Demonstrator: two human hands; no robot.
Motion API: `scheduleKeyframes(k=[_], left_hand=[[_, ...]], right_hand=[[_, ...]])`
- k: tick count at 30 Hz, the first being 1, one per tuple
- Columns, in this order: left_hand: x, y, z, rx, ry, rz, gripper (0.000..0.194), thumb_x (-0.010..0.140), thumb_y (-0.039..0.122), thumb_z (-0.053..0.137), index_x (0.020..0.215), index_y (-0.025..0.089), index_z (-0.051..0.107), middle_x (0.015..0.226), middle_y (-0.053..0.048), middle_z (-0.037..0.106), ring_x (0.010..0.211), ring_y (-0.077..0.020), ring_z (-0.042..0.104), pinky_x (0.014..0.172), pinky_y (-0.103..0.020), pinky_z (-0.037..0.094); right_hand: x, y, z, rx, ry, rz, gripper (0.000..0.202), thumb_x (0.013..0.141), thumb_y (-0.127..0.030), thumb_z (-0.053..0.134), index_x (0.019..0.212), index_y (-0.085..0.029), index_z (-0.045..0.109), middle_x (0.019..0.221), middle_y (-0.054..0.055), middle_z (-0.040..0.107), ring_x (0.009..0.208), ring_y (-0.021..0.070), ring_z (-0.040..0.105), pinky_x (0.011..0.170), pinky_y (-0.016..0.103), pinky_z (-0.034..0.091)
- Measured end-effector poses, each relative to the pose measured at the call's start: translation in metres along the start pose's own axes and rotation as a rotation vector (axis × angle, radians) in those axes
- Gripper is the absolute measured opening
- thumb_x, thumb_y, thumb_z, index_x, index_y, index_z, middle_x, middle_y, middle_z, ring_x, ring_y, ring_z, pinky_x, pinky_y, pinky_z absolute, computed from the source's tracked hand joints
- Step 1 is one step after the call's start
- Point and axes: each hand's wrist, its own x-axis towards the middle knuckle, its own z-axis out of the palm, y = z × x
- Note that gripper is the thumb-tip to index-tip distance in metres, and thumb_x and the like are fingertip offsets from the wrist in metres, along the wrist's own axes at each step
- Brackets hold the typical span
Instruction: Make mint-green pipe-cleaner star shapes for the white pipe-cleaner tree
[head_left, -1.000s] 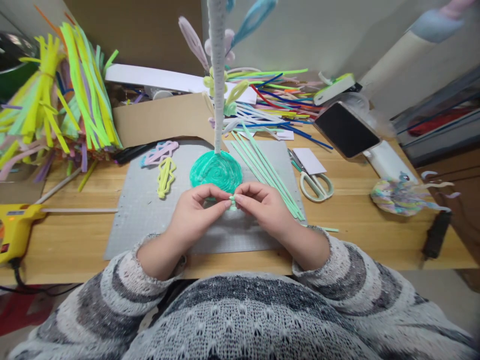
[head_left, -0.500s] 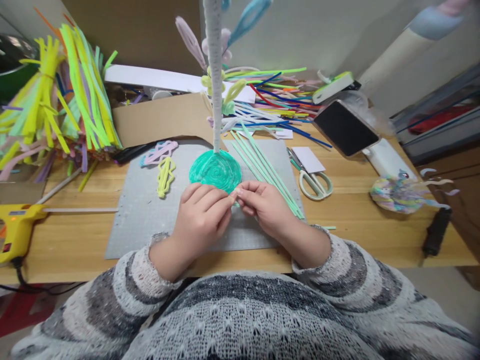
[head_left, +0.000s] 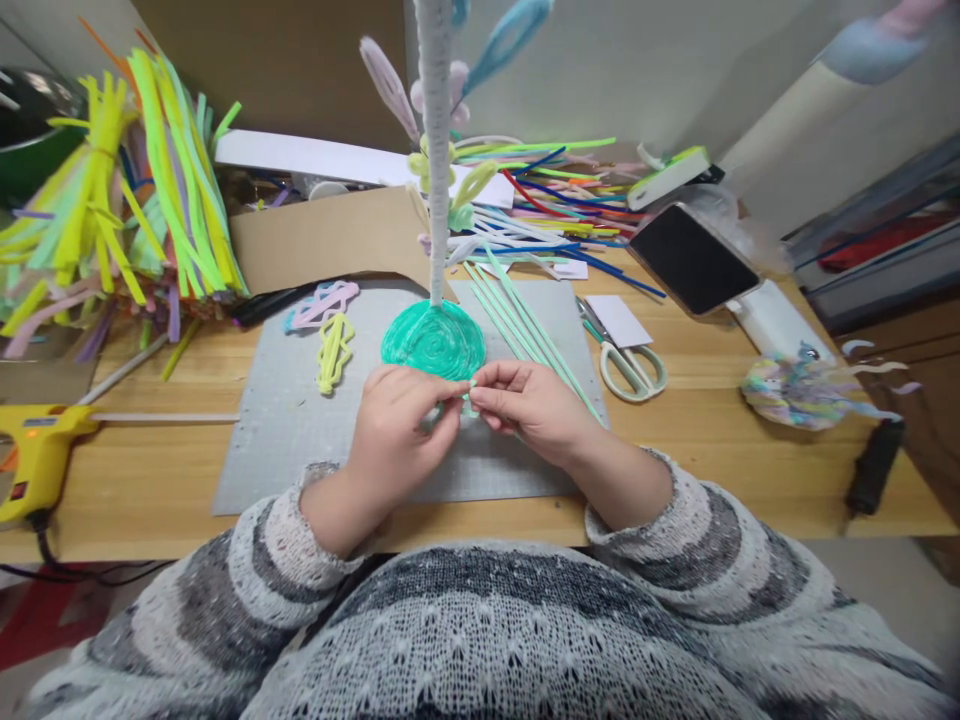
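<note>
Left hand [head_left: 401, 425], now knuckles-up and loosely curled, meets right hand [head_left: 536, 412] pinching green piece [head_left: 472, 387] near table's [head_left: 712, 440] front edge.

The head camera looks forward and down over the sweater [head_left: 495, 640]. It faces the table [head_left: 697, 430] at close range.

Small pale-green piece [head_left: 472, 385], pinched, mostly hidden

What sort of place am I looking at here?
Probably a home or small-studio craft table: bundled pipe cleaners at the left, a yellow glue gun below them, and scissors beside a gray cutting mat.
</note>
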Motion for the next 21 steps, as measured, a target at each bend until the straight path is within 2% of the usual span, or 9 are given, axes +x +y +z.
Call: scheduleKeyframes(k=[5,9,17,21], left_hand=[[0.0019,-0.0005,0.0007,-0.06,-0.083,0.001,0.025,0.083,0.014,0.057,0.106,0.022,0.065,0.08,-0.003,0.072,0.074,-0.0166,0.063,0.077,-0.035,0.042],[0.0027,-0.0026,0.0013,-0.069,-0.174,0.045,0.023,0.083,0.014,0.056,0.103,0.022,0.065,0.083,-0.003,0.072,0.075,-0.017,0.064,0.078,-0.037,0.04],[0.0039,0.0001,-0.0021,-0.079,-0.172,-0.037,0.015,0.08,0.015,0.057,0.092,0.021,0.065,0.071,0.0,0.067,0.067,-0.0148,0.061,0.075,-0.034,0.04],[0.0059,0.0003,-0.0051,-0.075,-0.14,-0.026,0.009,0.079,0.015,0.059,0.084,0.02,0.065,0.069,0.0,0.066,0.067,-0.0148,0.06,0.075,-0.034,0.04]], right_hand=[[-0.0009,-0.0023,-0.0033,-0.142,0.039,-0.017,0.017,0.071,-0.029,0.071,0.072,-0.016,0.06,0.055,-0.007,0.054,0.045,0.0044,0.04,0.044,0.021,0.028],[-0.0016,-0.0039,-0.0034,-0.204,0.041,-0.003,0.011,0.07,-0.023,0.069,0.071,-0.016,0.062,0.055,-0.007,0.052,0.048,0.0053,0.041,0.048,0.023,0.029],[-0.0033,-0.0068,-0.0013,-0.183,0.014,0.031,0.016,0.07,-0.026,0.072,0.069,-0.016,0.059,0.052,-0.009,0.048,0.048,0.0051,0.038,0.049,0.024,0.028],[-0.0047,-0.0092,-0.0014,-0.214,0.009,0.031,0.016,0.071,-0.027,0.072,0.069,-0.016,0.061,0.052,-0.009,0.048,0.048,0.005,0.037,0.05,0.024,0.028]])
